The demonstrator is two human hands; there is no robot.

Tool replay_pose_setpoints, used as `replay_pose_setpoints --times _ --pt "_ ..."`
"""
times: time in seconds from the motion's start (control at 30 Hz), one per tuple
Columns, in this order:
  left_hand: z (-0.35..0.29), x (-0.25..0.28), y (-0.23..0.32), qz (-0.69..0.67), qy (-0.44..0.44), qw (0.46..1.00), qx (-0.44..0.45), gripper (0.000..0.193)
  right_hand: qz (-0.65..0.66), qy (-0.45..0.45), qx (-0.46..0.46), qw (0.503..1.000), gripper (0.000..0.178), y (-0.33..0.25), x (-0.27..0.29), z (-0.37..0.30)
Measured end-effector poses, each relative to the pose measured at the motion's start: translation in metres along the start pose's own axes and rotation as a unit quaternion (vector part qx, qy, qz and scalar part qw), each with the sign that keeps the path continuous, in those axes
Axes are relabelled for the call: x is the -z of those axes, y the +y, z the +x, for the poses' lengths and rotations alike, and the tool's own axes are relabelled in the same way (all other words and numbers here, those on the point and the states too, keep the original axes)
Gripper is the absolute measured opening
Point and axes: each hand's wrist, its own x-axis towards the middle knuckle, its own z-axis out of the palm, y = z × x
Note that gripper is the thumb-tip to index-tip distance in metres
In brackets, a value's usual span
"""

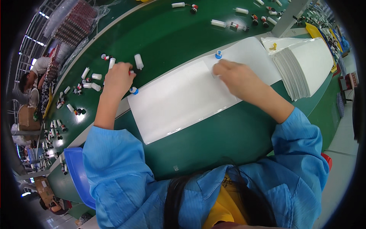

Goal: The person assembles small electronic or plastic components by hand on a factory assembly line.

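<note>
Over the green belt at the left, my left hand (119,79) has its fingers closed around a small thing, of which only a red bit shows by the thumb. A white bottle (111,63) is right beside those fingers. My right hand (237,79) is pinched over the border between two white sheets; whatever is in its fingertips is too hidden to name. The nearer white sheet (179,99) has a shiny, film-like front edge, and the other white sheet (253,57) extends to its right. Small blue-and-white pieces stand at the sheets' far edge, one (218,54) beyond my right hand, another (133,91) below my left.
Loose white bottles (138,61) and red-and-black parts (254,20) are scattered over the belt (164,42). A fanned stack of white sheets (301,68) lies at the right. At the lower left is a blue tray (78,171). Other people sit at the far left.
</note>
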Motion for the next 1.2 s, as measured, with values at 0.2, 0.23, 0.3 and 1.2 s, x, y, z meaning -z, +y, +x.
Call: replay_pose_setpoints --times 0.2,0.23,0.3,1.2 --pt "-0.002 0.007 0.014 -0.019 -0.055 0.997 0.046 0.025 0.346 0.101 -0.264 0.895 0.019 0.037 0.039 -0.013" --pt "0.014 0.003 0.04 -0.211 -0.063 0.974 0.054 0.026 0.495 0.165 -0.287 0.804 0.019 0.058 0.044 -0.017" --pt "0.046 -0.011 0.098 -0.392 -0.068 0.916 0.061 0.026 0.575 0.173 -0.253 0.758 0.018 0.095 0.046 -0.021" --pt "0.13 -0.058 0.244 -0.884 -0.145 0.442 -0.04 0.025 0.791 0.27 -0.215 0.505 0.026 0.164 0.009 0.026"
